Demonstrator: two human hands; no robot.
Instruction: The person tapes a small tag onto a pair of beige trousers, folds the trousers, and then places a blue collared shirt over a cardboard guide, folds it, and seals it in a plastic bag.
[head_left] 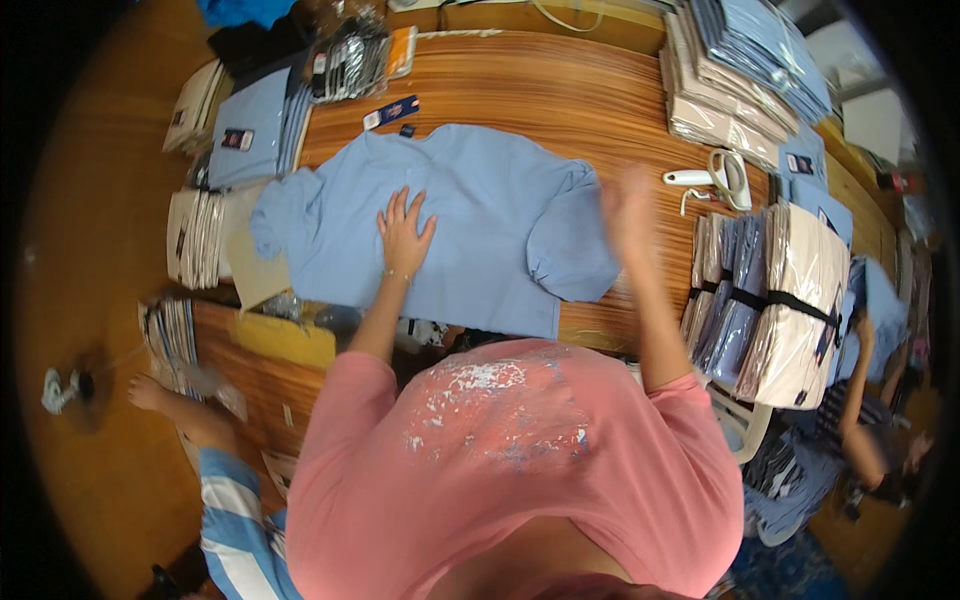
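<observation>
A light blue shirt (460, 240) lies spread on the wood-grain table in front of me. Its right sleeve (572, 245) is doubled back into a rounded bulge, and the left one lies bunched at the far side. A dark blue hang tag (391, 112) rests beside the collar. My left hand (405, 232) is pressed flat on the middle of the shirt, fingers spread. Just off the right sleeve's outer edge, my right hand (628, 212) is raised and smeared by motion, so its fingers cannot be made out.
Folded garments in clear bags (770, 300), tied with a black band, stand at the right. Near them lies a white tool with a looped handle (735, 180). More folded stacks (250, 125) line the left edge. A co-worker's striped sleeve (235, 500) reaches in at lower left.
</observation>
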